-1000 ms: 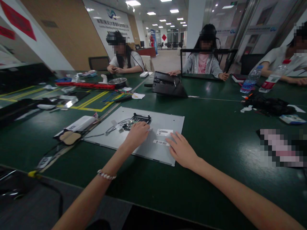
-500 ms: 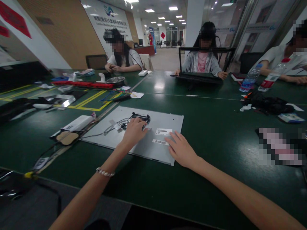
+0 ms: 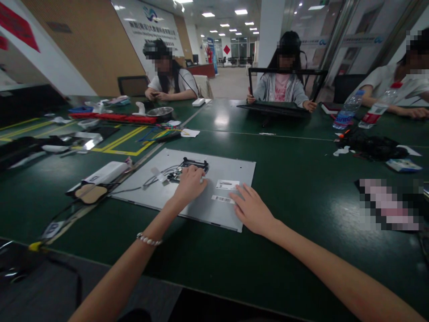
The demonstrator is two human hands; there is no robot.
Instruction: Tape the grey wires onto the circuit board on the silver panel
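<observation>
A flat grey panel (image 3: 197, 205) lies on the green table with two white labels (image 3: 228, 184) on it. Near the panel's back edge sits a black bracket with a small circuit board (image 3: 196, 163), and thin cables (image 3: 154, 178) run from it to the left. My left hand (image 3: 191, 184) is over the bracket's near side, fingers bent and close together; whatever is under the fingertips is hidden. With fingers spread, my right hand (image 3: 253, 208) rests on the panel's right edge beside the labels.
A white box-like device (image 3: 109, 172) with cables lies left of the panel. Two bottles (image 3: 348, 109) and a black bundle (image 3: 372, 143) are at the right. Across the table (image 3: 301, 179), one person holds a black frame (image 3: 288, 70); two other people sit nearby.
My left hand has shifted slightly and its fingers have drawn in, uncovering more of the board's left side. My right hand looks unchanged on the panel.
</observation>
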